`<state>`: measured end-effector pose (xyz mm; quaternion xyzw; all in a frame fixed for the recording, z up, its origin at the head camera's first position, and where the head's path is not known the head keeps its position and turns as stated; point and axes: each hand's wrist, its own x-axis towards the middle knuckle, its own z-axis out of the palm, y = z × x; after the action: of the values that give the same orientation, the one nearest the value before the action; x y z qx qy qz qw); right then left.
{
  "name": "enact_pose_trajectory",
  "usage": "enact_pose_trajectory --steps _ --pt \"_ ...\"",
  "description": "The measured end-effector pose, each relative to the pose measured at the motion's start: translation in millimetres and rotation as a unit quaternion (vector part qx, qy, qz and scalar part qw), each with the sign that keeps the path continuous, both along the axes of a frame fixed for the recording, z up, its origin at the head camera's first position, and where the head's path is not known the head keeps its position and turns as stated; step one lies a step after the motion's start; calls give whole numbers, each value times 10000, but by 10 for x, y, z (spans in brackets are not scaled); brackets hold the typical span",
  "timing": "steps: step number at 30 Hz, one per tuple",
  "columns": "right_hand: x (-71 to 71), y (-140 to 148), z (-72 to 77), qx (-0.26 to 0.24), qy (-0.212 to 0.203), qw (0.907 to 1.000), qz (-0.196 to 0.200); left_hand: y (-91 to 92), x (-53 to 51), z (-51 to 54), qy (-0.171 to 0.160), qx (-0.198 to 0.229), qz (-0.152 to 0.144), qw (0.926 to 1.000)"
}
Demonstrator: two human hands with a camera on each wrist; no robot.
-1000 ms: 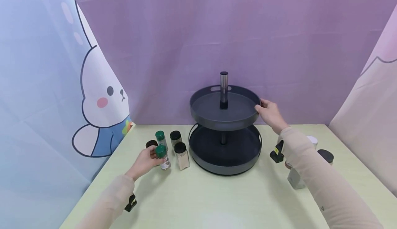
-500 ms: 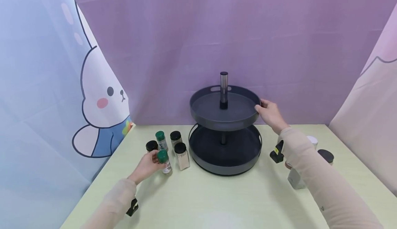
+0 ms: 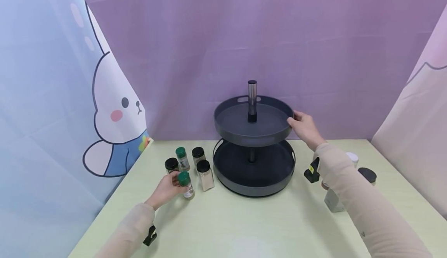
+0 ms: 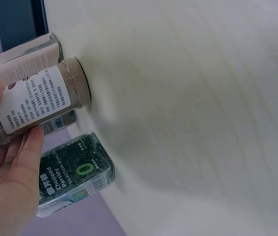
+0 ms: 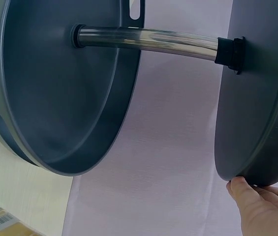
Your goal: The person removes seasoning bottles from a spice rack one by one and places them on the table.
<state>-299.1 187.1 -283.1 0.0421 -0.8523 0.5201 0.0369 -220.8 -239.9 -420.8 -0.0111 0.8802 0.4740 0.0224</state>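
Observation:
My left hand (image 3: 165,190) pinches a round spice jar with a green cap (image 3: 184,178) between thumb and fingers. In the left wrist view this jar (image 4: 35,98) has brown powder and a white printed label; whether its base touches the table is unclear. My right hand (image 3: 304,129) grips the right rim of the upper tray (image 3: 244,139) of a dark grey two-tier turntable. Below it is the lower tray (image 3: 253,191), joined by a metal post (image 5: 153,42). In the right wrist view, thumb and fingers of the right hand (image 5: 264,209) hold the tray's edge.
Beside the left hand stand a pale-filled jar with a black cap (image 3: 207,178), another black-capped jar (image 3: 198,155), a green-capped jar (image 3: 182,160) and a black-capped parsley jar (image 4: 75,172). Several containers, including a white-lidded one (image 3: 352,158), stand partly behind the right sleeve.
My left hand has brought the green-capped jar slightly towards me and to the right, downward in the head view. The right hand and the turntable have stayed in place.

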Motion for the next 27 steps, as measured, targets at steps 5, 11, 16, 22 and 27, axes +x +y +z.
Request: enact_pose_trajectory --steps 5,11,16,22,27 --pt "13 -8 17 -8 -12 10000 -6 3 -6 -9 -18 29 18 10000" --pt "25 -9 20 42 -48 10000 16 7 7 -9 -46 63 33 10000" --pt "40 13 15 35 -10 10000 -36 22 -9 -6 -57 158 -27 9999" --pt "68 58 15 15 -13 9999 -102 46 -49 -56 10 274 -139 9995" --pt "66 57 0 122 29 9999 -103 41 29 -76 6 -433 -167 9989"
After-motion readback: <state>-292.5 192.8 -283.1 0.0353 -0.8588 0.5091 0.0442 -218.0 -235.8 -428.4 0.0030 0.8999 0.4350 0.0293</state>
